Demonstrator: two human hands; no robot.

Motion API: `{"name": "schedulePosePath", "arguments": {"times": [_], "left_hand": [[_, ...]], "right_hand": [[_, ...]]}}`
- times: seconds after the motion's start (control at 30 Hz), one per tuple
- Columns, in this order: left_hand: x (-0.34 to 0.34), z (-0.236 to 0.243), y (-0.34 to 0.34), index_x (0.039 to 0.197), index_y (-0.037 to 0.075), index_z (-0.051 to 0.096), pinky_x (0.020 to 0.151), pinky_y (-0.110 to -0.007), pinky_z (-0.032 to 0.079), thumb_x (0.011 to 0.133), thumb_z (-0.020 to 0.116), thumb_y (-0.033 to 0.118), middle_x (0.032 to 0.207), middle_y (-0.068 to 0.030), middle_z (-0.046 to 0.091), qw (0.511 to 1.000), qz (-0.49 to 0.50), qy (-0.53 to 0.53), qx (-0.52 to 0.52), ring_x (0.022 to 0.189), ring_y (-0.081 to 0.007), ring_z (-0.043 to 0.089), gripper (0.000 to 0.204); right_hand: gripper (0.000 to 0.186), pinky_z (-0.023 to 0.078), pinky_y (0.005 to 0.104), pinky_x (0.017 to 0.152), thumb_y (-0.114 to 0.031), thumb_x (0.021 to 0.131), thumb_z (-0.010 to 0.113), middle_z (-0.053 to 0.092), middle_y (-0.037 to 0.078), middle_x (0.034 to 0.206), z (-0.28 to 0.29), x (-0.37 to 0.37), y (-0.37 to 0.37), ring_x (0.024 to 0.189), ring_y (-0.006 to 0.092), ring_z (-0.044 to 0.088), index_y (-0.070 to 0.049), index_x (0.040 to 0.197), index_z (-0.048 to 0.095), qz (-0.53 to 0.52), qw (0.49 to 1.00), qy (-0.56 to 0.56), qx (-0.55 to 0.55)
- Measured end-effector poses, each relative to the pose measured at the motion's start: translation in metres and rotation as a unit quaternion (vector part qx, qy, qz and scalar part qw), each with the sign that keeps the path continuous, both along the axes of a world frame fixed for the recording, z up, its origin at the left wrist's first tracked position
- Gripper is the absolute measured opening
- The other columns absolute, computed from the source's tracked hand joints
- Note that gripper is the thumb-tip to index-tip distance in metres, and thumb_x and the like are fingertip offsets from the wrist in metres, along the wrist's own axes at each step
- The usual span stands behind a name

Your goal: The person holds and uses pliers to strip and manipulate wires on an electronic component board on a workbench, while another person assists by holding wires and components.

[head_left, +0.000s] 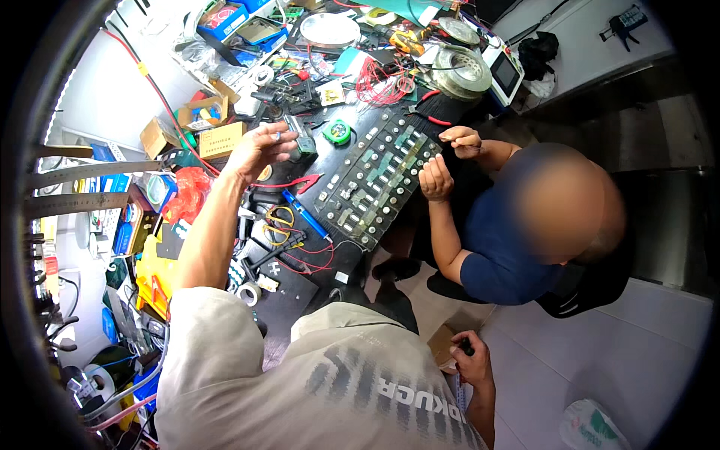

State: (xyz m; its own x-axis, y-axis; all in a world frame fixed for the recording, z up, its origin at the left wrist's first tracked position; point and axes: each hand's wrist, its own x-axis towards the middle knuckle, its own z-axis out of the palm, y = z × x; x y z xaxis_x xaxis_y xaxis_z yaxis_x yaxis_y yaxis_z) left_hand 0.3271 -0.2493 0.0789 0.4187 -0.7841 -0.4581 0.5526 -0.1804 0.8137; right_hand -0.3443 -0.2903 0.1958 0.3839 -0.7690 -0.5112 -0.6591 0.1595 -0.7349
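My left hand [264, 148] reaches out over the left part of the bench, fingers stretched and apart, beside a dark boxy device [302, 141]. A small bluish spot shows at its fingers, too small to make out. Down at my right side, my right hand [474, 366] is closed around a small dark object [466, 347], mostly hidden by the fingers. On the bench lies a black board [375, 180] with rows of round metal studs and green strips. A green tape measure [337, 132] sits near its upper left corner, and a blue pen-like tool [306, 214] lies to its left.
A co-worker [487, 247] in dark blue sits at the right, both hands by the board's edge. Red-handled pliers [431, 116], a red wire coil [379, 81], yellow-handled scissors [279, 225], a tape roll [249, 293] and cardboard boxes [222, 140] crowd the bench.
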Motion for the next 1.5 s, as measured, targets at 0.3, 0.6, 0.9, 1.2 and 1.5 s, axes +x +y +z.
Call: {"name": "schedulePosePath", "arguments": {"times": [0.3,0.6,0.9,1.2,1.5], "left_hand": [[-0.027,-0.033,-0.039,0.125,-0.001,0.069,0.078,-0.033,0.064,0.11,0.065,0.016,0.1,-0.0111,0.079,0.982,0.046,-0.183,0.004,0.085,-0.0179,0.077,0.023],[-0.031,-0.032,-0.055,0.108,0.002,0.07,0.063,-0.029,0.06,0.11,0.062,0.019,0.086,-0.0094,0.077,0.971,0.058,-0.22,0.068,0.069,-0.0157,0.073,0.019],[-0.038,-0.025,-0.05,0.109,-0.002,0.07,0.066,-0.029,0.06,0.106,0.062,0.017,0.087,-0.0124,0.079,0.967,0.072,-0.235,0.071,0.07,-0.0164,0.074,0.021],[-0.033,-0.031,-0.041,0.111,0.002,0.068,0.066,-0.029,0.06,0.107,0.063,0.02,0.088,-0.0099,0.077,0.968,0.04,-0.243,0.058,0.071,-0.0167,0.074,0.019],[-0.012,-0.05,-0.014,0.131,-0.002,0.068,0.076,-0.03,0.059,0.108,0.061,0.015,0.108,-0.0109,0.08,0.953,0.116,-0.279,0.02,0.091,-0.0161,0.074,0.029]], "right_hand": [[0.024,0.054,0.0327,0.08,-0.014,0.09,0.075,0.07,0.006,0.09,0.02,0.007,0.005,0.086,0.0157,0.066,-0.001,0.109,0.069,-0.042,0.997,0.046,0.044],[0.025,0.053,0.0341,0.078,-0.014,0.09,0.077,0.069,0.008,0.09,0.004,-0.015,0.026,0.083,0.0169,0.063,-0.002,0.111,0.069,-0.053,0.99,0.082,0.102],[0.029,0.054,0.0362,0.08,-0.017,0.088,0.078,0.07,0.008,0.089,-0.007,-0.018,0.034,0.083,0.0182,0.064,-0.001,0.111,0.07,0.018,0.997,0.068,-0.029],[0.025,0.053,0.0342,0.078,-0.014,0.089,0.078,0.067,0.006,0.089,-0.005,-0.018,0.036,0.083,0.016,0.062,-0.002,0.109,0.069,0.003,0.998,0.06,0.005],[0.027,0.053,0.0343,0.076,-0.017,0.091,0.076,0.07,0.008,0.089,0.01,-0.003,0.026,0.081,0.0162,0.064,-0.001,0.112,0.069,0.01,0.996,0.08,0.038]]}}
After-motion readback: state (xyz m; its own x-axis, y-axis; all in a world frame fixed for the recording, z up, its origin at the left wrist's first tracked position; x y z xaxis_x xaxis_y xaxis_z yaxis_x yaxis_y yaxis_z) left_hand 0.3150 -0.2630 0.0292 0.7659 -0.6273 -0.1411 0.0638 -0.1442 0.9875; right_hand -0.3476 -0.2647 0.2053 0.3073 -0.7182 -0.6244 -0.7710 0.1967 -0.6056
